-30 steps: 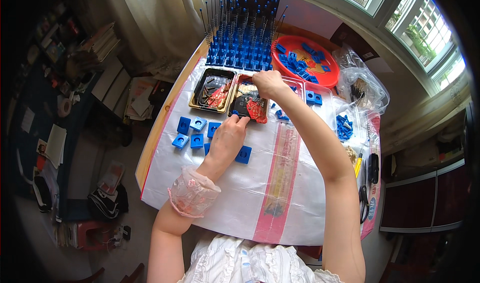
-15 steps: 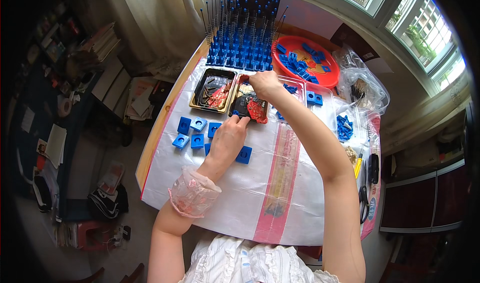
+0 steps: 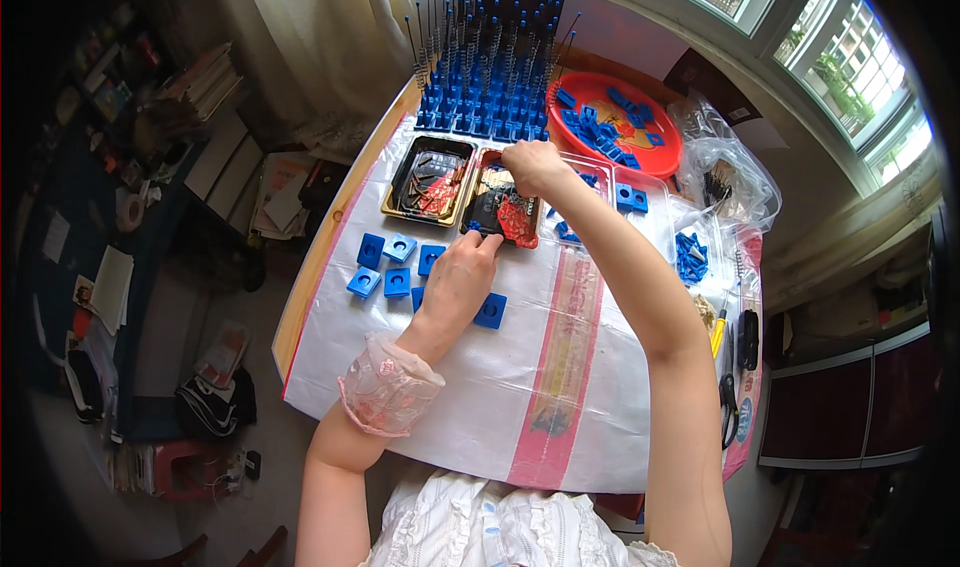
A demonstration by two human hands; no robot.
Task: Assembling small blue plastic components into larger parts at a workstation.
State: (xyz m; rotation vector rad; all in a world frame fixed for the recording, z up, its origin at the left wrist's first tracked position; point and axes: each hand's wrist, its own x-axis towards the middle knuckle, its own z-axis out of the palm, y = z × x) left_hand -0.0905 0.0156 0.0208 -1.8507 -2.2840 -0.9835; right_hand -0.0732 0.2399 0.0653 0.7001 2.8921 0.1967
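Observation:
My left hand (image 3: 458,279) has its fingers pinched at the near edge of a black plastic tray (image 3: 487,217) with red and gold printing. A small blue piece (image 3: 474,227) shows at its fingertips; its exact kind is too small to tell. Over the far right part of the same tray is my right hand (image 3: 537,167), bent down with its fingers curled together. The hand itself hides whatever those fingers hold. Around my left hand lie several blue square plastic pieces with round holes, such as one blue piece (image 3: 489,311) to its right.
A second black tray (image 3: 408,207) holds thin brown pieces. Behind stand rows of blue holders (image 3: 480,117) with upright springs and blue-tipped pins. A red plate (image 3: 665,157) carries blue parts. Clear boxes, a plastic bag (image 3: 745,192), a yellow-handled tool (image 3: 718,337) and black scissors (image 3: 728,397) lie on the right.
Both hands stay at the same tray in nearly the same pose. The whole view has shifted very slightly.

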